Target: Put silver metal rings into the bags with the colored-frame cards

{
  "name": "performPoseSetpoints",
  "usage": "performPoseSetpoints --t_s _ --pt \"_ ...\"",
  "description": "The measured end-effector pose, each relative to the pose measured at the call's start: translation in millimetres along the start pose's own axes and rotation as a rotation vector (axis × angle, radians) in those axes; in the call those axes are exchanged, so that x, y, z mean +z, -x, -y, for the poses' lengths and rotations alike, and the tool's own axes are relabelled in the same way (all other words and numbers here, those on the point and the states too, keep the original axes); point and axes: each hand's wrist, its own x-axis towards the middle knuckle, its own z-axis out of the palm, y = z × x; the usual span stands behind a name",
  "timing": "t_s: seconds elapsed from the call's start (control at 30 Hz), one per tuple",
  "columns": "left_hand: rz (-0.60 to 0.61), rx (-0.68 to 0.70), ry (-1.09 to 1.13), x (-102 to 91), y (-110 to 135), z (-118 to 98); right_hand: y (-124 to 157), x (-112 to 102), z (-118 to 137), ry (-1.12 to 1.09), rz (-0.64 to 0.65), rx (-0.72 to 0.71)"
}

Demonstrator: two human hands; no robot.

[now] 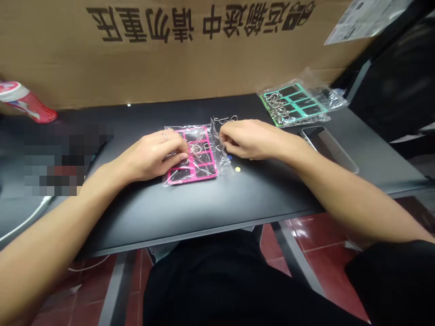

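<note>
A clear plastic bag lies on the dark table, and inside it are a pink-framed board with dark panels and several metal wire pieces. My left hand rests on the bag's left side, thumb and fingers closed on the plastic. At the bag's right end is my right hand, its fingers curled into a pinch; what they hold is hidden. Just beyond that hand lie bent metal wire pieces. A yellow disc and a blue disc sit near it on the table.
Back right, another bagged set has a green-framed board. A phone lies beside my right forearm. On the far left stands a red-and-white bottle. A large cardboard box walls off the back; a white cable runs at left.
</note>
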Motion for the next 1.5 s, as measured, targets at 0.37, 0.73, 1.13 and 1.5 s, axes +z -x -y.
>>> performPoseSetpoints --t_s 0.37,0.73,1.13,1.5 --pt "-0.03 -0.284 -0.158 -3.0 -2.7 1.0 -0.6 3.5 1.4 -0.06 -0.197 -0.121" --pt "-0.063 -0.525 -0.01 -5.4 -5.2 -8.1 -2.6 7.9 -0.1 -0.239 -0.235 -0.216" --pt "-0.4 -0.522 0.195 0.3 0.1 6.7 -1.0 -1.2 0.0 -0.764 -0.241 -0.039" --pt "-0.227 -0.488 0.054 -12.8 0.1 4.8 2.0 -11.4 -10.3 -0.7 -0.337 -0.022"
